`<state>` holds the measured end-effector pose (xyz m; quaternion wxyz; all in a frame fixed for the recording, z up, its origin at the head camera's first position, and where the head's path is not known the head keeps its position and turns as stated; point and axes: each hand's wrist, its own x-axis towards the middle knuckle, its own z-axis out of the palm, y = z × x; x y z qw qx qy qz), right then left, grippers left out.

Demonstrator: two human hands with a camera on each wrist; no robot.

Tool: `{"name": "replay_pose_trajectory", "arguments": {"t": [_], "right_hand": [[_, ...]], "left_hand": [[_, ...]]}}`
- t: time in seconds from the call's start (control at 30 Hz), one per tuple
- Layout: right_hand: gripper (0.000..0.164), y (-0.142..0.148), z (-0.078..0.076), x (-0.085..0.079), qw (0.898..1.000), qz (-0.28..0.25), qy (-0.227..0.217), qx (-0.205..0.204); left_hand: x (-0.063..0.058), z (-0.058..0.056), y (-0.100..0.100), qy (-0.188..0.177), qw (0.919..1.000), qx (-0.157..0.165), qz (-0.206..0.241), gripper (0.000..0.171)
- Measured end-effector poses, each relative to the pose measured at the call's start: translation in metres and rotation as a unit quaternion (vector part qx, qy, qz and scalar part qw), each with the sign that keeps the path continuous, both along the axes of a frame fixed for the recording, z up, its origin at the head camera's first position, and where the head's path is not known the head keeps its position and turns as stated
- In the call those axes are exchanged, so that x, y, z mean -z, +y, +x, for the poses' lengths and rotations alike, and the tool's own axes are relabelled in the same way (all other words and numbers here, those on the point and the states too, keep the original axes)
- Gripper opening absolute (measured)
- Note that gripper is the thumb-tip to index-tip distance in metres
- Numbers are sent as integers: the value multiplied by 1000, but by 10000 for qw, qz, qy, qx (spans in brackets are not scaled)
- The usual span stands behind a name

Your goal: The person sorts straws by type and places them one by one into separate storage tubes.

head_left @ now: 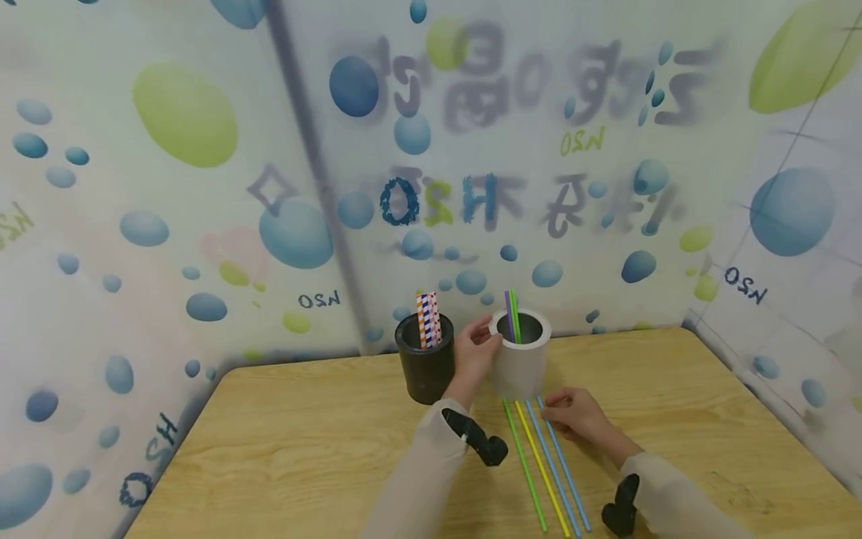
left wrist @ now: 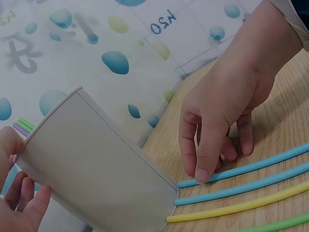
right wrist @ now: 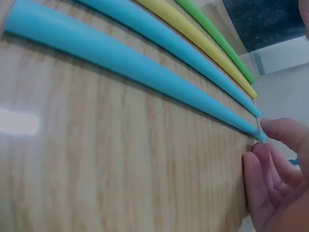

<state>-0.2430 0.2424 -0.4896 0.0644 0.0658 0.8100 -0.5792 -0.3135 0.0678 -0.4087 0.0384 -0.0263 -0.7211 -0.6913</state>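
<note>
A white cup (head_left: pixel 521 363) stands upright on the table, with a purple straw (head_left: pixel 509 318) and green straws (head_left: pixel 515 314) inside. My left hand (head_left: pixel 474 355) holds the cup at its rim on the left side. Four straws lie side by side in front of it: a green straw (head_left: pixel 525 464), a yellow straw (head_left: pixel 542 468) and two blue straws, their far ends at the cup's base. My right hand (head_left: pixel 582 415) pinches the rightmost blue straw (right wrist: pixel 135 70) near its far end, thumb and index fingertips right at it.
A black cup (head_left: pixel 424 374) holding several striped paper straws (head_left: pixel 429 322) stands left of my left hand. The wooden table (head_left: pixel 303 449) meets a wall (head_left: pixel 269 314) printed with blue and green drops close behind the cups.
</note>
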Motion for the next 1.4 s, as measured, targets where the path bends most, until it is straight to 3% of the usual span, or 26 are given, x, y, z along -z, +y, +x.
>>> {"name": "replay_pose_trajectory", "arguments": {"t": [0.3,0.5,1.1,1.4], "right_hand": [[28,-9,-4,-1,9974,593,-169,365],[29,-10,-6,-4,9917,1186,-343,361],[25,-9,-10,-12,9893,1306,-649,-93],[28,-6,-8,-12,9921,1042,-686,-133]], "left_hand": [[1,-1,0,44,10000,12,53,37],[0,-2,0,72,10000,-6,31,37],[0,-2,0,62,10000,34,-15,37],[6,-5,-3,267,9995,166,54,35]]}}
